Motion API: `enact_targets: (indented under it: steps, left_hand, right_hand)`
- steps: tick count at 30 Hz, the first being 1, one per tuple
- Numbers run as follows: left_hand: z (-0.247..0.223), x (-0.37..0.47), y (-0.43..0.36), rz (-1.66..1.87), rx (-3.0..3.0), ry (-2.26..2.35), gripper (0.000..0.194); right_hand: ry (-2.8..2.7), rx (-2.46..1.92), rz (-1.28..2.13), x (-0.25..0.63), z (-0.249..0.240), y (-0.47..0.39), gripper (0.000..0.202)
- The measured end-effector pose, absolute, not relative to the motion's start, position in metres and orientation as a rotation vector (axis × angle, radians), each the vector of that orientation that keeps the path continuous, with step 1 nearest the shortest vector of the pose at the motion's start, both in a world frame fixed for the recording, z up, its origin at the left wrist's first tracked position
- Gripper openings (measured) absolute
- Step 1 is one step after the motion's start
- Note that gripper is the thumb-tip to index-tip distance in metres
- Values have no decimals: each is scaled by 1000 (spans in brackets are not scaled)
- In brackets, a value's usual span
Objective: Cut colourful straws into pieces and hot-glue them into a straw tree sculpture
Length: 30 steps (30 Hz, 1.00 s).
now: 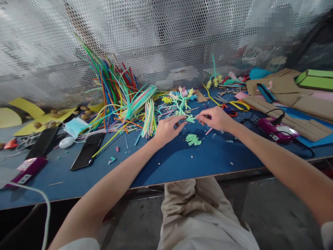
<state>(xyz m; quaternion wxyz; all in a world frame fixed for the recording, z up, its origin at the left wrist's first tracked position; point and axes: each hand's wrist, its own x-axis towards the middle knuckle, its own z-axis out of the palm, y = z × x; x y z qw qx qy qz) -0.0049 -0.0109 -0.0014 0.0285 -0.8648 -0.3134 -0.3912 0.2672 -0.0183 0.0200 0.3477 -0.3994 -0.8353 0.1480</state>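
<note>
My left hand (168, 131) reaches over the blue table from the left. Its thumb and forefinger are apart, their tips close to a small bunch of light green pipe cleaner pieces (190, 119). On the other side of that bunch, my right hand (215, 118) has its fingers curled and pinched together; whatever lies between the tips is too small to make out. Just below the hands is a pile of short light green pipe cleaner pieces (193, 139). Behind them stands a pipe cleaner flower bunch (181, 99) with green stems and yellow, blue and pink tips.
Bundles of long coloured pipe cleaners (114, 90) rise at the back left. A black phone (87, 151), a white mouse (66, 142) and a face mask (76, 127) lie left. Yellow-handled scissors (238, 105), a purple power strip (278, 130) and cardboard (309, 107) are right. A perforated metal screen (182, 41) stands behind.
</note>
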Motion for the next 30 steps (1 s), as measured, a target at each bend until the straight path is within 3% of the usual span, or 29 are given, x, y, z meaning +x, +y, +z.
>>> enact_targets:
  steps: [12,30]
  left_hand:
    - [11,-4,-16,-1281,-2587,-839,17]
    - [14,-5,-19,-1129,-2560,-966,30]
  right_hand:
    - [-2175,-1069,452,265,21,-21,46]
    - [-2124,-1132,473,265,19,-19,46]
